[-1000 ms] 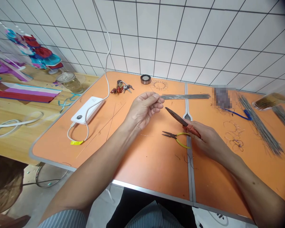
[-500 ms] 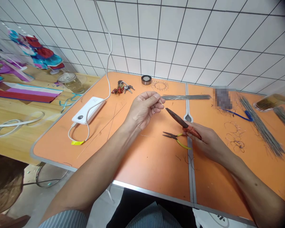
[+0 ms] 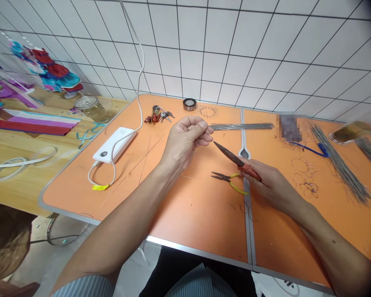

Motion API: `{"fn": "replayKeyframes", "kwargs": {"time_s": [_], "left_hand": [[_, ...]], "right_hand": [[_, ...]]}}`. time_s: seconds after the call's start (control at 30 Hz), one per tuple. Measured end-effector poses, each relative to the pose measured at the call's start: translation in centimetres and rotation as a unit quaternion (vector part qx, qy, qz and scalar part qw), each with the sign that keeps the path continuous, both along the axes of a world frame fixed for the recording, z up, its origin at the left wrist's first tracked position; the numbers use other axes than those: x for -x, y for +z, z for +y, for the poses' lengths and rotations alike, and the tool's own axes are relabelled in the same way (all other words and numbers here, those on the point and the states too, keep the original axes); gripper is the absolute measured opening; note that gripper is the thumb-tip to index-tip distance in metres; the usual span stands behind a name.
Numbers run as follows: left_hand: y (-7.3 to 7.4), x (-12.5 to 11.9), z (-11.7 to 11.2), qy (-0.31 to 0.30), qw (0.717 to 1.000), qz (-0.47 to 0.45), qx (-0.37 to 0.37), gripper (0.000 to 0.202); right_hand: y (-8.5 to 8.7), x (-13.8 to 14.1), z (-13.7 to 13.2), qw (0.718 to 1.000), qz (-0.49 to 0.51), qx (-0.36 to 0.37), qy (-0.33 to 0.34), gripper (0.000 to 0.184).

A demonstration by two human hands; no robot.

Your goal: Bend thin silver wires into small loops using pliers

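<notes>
My left hand [image 3: 188, 138] pinches a short piece of thin wire [image 3: 208, 133] between thumb and fingers, its other fingers curled in. In my right hand [image 3: 267, 179] is a pair of dark-bladed scissors [image 3: 230, 154] with red-wrapped handles. Their blades look closed, and the tip points at the wire, just short of my left fingertips. Below them, partly behind my right hand, lie small pliers [image 3: 224, 177] with yellow handles. A bundle of straight wires [image 3: 253, 126] lies beyond my hands, beside a wire ring with many loops [image 3: 207, 111].
A white power bank [image 3: 114, 144] with a cable, keys [image 3: 157, 114] and a tape roll [image 3: 189, 104] lie at left and back. At right are bent wire pieces [image 3: 309, 187], a larger wire bundle [image 3: 341, 165] and a cup [image 3: 348, 133]. A metal-edged seam [image 3: 247, 231] crosses the orange table.
The scissors' tip has drawn slightly away from the wire, leaving a small gap. My left hand keeps its pinch, and the wire's end has shifted a little.
</notes>
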State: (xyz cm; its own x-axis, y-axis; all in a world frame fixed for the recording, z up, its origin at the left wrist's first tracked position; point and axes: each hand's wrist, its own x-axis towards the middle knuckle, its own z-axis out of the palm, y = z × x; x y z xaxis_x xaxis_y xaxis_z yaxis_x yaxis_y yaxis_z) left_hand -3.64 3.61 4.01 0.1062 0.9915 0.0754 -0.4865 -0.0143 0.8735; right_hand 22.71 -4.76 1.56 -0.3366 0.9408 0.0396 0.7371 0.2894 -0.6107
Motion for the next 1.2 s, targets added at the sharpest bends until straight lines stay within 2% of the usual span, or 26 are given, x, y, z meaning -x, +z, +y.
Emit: {"fn": "replayKeyframes", "kwargs": {"time_s": [0.37,0.53,0.73,1.2], "left_hand": [[-0.12,-0.63,-0.77,-0.015,0.998,0.053,-0.007,0.028],[-0.14,-0.8,-1.01,-0.039,0.997,0.06,-0.012,0.028],[0.23,-0.69,-0.89,-0.046,0.998,0.035,0.018,0.029],[0.1,-0.58,-0.66,-0.066,0.997,0.027,0.026,0.03]], "right_hand": [[-0.02,0.25,-0.07,0.998,-0.004,-0.038,-0.042,0.027],[-0.31,0.02,0.12,0.999,0.021,-0.027,-0.027,0.026],[-0.81,-0.3,0.39,0.997,0.078,0.013,-0.02,0.029],[-0.29,-0.17,0.33,0.999,0.051,0.001,-0.002,0.027]]}}
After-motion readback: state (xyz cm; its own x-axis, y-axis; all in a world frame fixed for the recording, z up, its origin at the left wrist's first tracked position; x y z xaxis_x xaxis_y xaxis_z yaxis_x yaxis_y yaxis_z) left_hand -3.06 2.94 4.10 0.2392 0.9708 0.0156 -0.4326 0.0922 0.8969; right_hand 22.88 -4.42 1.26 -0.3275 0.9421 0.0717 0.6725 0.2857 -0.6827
